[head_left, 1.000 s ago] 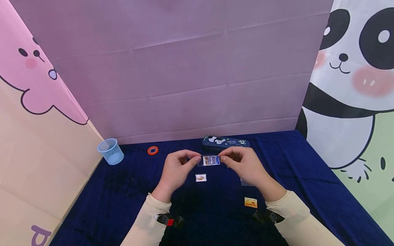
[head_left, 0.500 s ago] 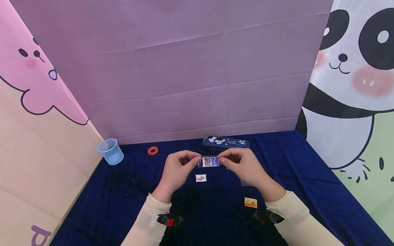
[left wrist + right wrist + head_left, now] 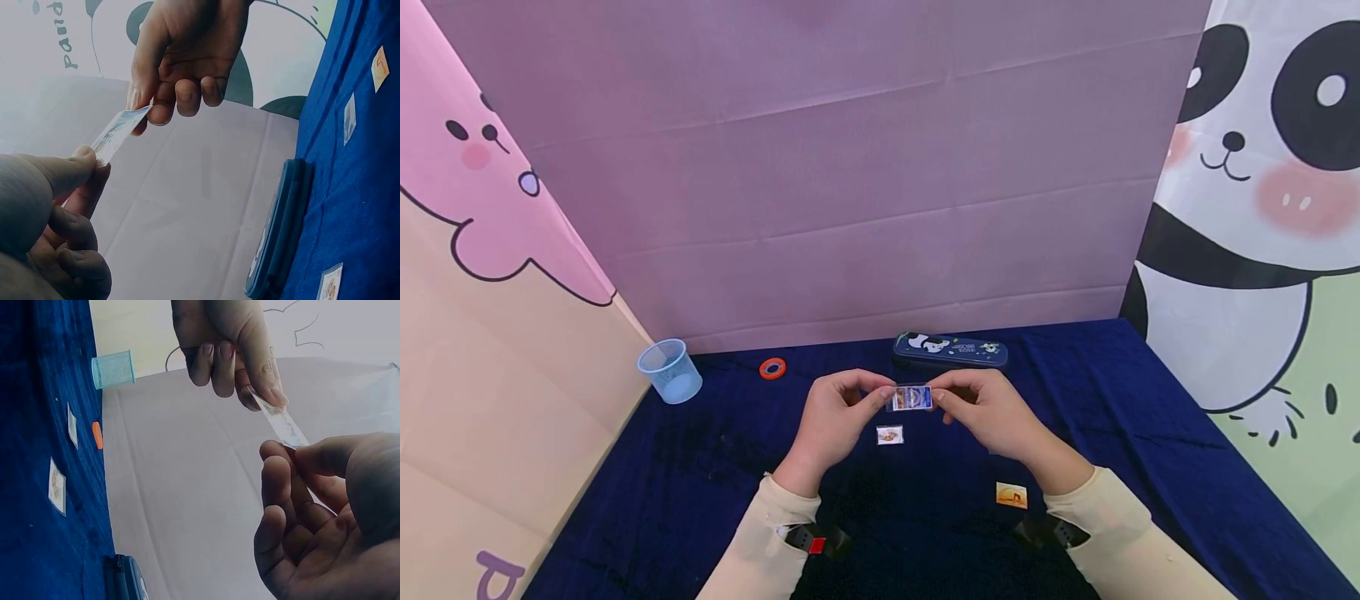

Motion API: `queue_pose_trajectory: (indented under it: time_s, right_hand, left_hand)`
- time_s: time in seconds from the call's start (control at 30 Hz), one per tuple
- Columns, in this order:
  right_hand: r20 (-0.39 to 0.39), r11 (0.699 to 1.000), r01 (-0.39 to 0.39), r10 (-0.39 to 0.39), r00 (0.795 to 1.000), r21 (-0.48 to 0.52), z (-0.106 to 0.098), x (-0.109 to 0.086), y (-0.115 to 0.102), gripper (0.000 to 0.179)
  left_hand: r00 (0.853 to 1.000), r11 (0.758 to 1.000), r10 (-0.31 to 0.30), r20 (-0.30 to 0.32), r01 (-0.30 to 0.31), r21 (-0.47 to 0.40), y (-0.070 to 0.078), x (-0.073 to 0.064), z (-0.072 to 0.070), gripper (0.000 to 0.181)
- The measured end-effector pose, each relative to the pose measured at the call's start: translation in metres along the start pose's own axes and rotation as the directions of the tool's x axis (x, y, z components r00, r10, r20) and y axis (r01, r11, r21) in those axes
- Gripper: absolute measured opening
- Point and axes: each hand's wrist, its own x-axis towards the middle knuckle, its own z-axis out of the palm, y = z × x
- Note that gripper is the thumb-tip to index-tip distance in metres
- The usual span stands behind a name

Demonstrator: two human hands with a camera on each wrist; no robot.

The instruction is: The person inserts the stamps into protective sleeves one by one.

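Observation:
In the head view a small blue-and-brown picture stamp (image 3: 912, 398) in a clear sleeve is held up between both hands. My left hand (image 3: 835, 425) pinches its left end between thumb and forefinger. The right hand (image 3: 988, 412) pinches the right end the same way. In the left wrist view the held stamp (image 3: 119, 134) looks tilted and pale with glare, so its print is unclear. Below the hands a second stamp (image 3: 890, 435) in a sleeve lies on the cloth. An orange-yellow stamp (image 3: 1011, 495) lies near the right forearm.
A dark blue pencil case (image 3: 951, 351) lies at the back, behind the hands. An orange tape roll (image 3: 772, 368) and a light blue mesh cup (image 3: 670, 372) stand to the left. Another pale flat piece (image 3: 349, 119) lies on the blue cloth (image 3: 700, 483).
Both hands have come slightly down and closer together with the stamp. Less of the clear sleeve shows at the left end, and more of the pencil case is visible.

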Motion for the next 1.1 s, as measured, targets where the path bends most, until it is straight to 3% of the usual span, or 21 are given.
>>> queue_pose_trajectory:
  time_s: [1.1]
  right_hand:
    - [0.0,1.0,0.018,-0.018,1.0,-0.002,0.0023,-0.0004,0.0003,0.011]
  left_hand:
    - [1.0,1.0,0.005,0.026,-0.005,0.019,-0.0007,-0.001,-0.0004,0.006]
